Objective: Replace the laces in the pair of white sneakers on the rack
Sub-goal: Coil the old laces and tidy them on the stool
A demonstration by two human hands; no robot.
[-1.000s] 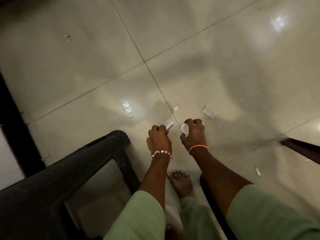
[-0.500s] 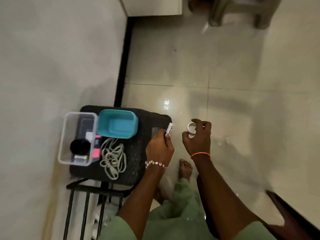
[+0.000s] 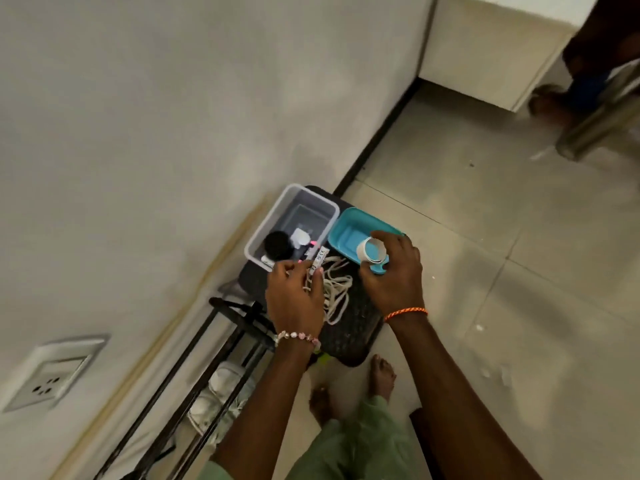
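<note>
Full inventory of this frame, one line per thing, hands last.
laces: one bundle, white, loose on the stool top
stool: one, black, by the wall
clear bin: one, on the stool, holds a black round item and small bits
blue tray: one, teal, on the stool
sneakers: white pair, low on the rack
rack: one, black metal
wall socket: one, white
left hand: pinches a small labelled strip
right hand: grips a white tape roll

I see bare floor (image 3: 485, 271) open at three o'clock; the wall (image 3: 173, 116) blocks nine, the bins (image 3: 291, 216) crowd twelve.
</note>
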